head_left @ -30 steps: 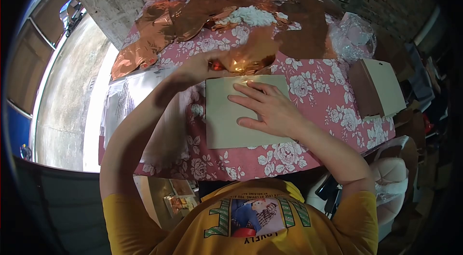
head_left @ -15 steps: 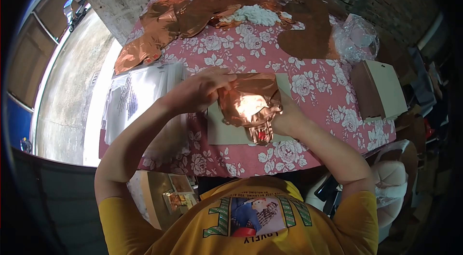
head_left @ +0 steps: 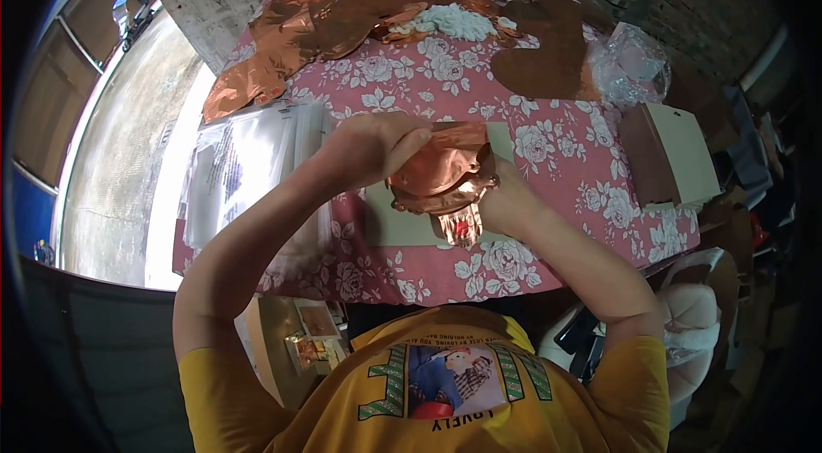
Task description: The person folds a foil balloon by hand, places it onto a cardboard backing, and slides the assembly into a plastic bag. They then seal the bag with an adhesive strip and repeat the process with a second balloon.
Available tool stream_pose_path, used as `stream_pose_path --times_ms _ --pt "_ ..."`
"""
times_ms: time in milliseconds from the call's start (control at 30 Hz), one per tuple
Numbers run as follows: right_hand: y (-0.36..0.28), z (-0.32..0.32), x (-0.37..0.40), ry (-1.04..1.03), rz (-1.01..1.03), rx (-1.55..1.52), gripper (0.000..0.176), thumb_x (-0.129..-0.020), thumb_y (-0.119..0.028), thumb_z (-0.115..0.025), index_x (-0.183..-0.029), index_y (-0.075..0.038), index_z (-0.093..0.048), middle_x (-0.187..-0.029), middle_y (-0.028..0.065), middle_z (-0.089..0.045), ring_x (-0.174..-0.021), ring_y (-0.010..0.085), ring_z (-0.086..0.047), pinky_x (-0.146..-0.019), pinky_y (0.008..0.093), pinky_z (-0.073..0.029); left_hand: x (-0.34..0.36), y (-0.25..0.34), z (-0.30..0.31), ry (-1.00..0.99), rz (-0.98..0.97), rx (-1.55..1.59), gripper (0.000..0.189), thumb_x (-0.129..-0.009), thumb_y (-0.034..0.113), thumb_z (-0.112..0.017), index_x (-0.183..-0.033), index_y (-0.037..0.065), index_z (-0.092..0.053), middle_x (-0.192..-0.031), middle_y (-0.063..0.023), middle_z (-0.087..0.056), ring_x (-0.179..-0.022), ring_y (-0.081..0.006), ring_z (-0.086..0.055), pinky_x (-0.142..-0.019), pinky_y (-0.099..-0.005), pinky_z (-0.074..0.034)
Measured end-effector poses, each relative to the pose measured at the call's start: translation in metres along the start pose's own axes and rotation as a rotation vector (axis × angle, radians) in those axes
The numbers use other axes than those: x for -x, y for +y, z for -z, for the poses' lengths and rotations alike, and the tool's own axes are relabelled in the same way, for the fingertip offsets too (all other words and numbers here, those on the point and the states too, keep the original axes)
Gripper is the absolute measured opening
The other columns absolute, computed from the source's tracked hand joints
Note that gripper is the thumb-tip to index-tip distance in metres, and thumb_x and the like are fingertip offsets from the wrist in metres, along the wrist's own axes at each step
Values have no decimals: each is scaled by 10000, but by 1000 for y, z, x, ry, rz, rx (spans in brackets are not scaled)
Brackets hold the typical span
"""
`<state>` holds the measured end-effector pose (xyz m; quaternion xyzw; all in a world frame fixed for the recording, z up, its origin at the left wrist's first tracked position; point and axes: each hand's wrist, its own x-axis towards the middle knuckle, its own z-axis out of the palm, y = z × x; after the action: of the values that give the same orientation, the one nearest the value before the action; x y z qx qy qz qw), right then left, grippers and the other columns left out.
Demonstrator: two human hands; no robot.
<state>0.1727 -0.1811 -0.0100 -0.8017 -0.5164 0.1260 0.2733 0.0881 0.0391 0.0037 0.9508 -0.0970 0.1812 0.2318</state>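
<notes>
A folded copper-coloured foil balloon [head_left: 441, 166] lies over a pale cardboard sheet [head_left: 394, 228] at the front of the table. Its narrow tail, with a small red mark, points toward me. My left hand [head_left: 384, 145] is closed on the balloon's upper left edge, thumb on top. On the other side my right hand [head_left: 507, 203] grips the lower right edge; most of its fingers are hidden behind the foil.
Clear plastic sleeves [head_left: 253, 175] are stacked at left on the floral tablecloth [head_left: 548, 187]. Copper foil balloons [head_left: 351, 12] and a white heap [head_left: 454, 22] lie at the back. At right are crumpled clear plastic [head_left: 634, 68] and a cardboard stack [head_left: 676, 153].
My left hand has shifted slightly right and its thumb now lies on the foil. The balloon looks shorter and more bent, its tail a little farther from me. My right hand stays near the same place.
</notes>
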Motion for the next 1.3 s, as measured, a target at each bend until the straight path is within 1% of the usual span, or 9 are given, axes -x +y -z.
stream_pose_path --times_ms 200,367,433,533,667,967,1167,1233,1300 --pt "16 -8 2 368 399 269 249 -785 -200 -744 -997 -81 -691 -1002 124 -675 -944 321 -640 -860 430 -528 10 4 -5 -19 -76 -76 218 -945 263 -616 -996 73 -710 -912 -103 -684 -804 -306 -688 -682 -420 -545" --pt "16 35 17 146 362 173 181 -852 -186 -649 -988 -73 -684 -973 125 -679 -955 331 -648 -850 422 -533 17 8 -8 0 -45 -61 261 -927 268 -639 -1051 50 -711 -1007 -95 -677 -829 -308 -692 -713 -401 -553" --pt "14 69 27 -218 103 113 216 -900 -188 -586 -1045 -58 -679 -1010 150 -686 -943 339 -666 -831 426 -540 18 6 -8 -6 -52 -68 298 -927 281 -639 -1090 40 -707 -1026 -103 -679 -846 -311 -695 -732 -391 -556" --pt "0 88 27 -49 -157 107 331 -964 -220 -546 -1235 -55 -638 -1208 200 -653 -1053 345 -656 -899 424 -527 17 6 -7 -49 -39 -50 320 -932 295 -635 -1113 39 -701 -1049 -106 -679 -860 -316 -694 -745 -399 -558" --pt "18 40 3 165 174 181 587 -988 -349 -570 -1472 -46 -434 -1497 192 -458 -1416 359 -394 -1170 419 -324 17 12 -3 -68 -25 -94 330 -939 294 -623 -1137 38 -694 -1087 -109 -674 -878 -316 -696 -759 -408 -561" --pt "43 11 -1 8 197 426 834 -998 -594 -420 -1528 33 -270 -1604 222 -245 -1505 346 -210 -1236 432 -179 42 -7 -14 -103 -124 -159 535 -946 278 -616 -1389 -6 -521 -1469 -215 -446 -1273 -347 -538 -1113 -458 -362" --pt "43 8 -1 14 195 453 836 -995 -596 -421 -1527 32 -275 -1598 222 -264 -1500 345 -224 -1234 433 -186 15 -17 19 -178 87 431 173 -984 135 -578 -994 -6 -676 -1260 -146 -640 -1256 -310 -568 -971 -393 -510" --pt "42 9 -1 14 192 448 840 -993 -600 -423 -1527 33 -278 -1595 223 -269 -1499 346 -228 -1233 432 -188 1 -14 7 82 -286 -369 263 -995 201 -574 -1133 -10 -648 -1372 -194 -560 -1323 -369 -502 -1055 -445 -448" --pt "42 10 -2 15 187 447 845 -990 -604 -424 -1526 33 -280 -1593 224 -275 -1497 346 -233 -1233 431 -190 3 -4 -6 7 -217 -270 354 -998 259 -567 -1241 3 -599 -1420 -212 -512 -1356 -395 -457 -1089 -466 -407"
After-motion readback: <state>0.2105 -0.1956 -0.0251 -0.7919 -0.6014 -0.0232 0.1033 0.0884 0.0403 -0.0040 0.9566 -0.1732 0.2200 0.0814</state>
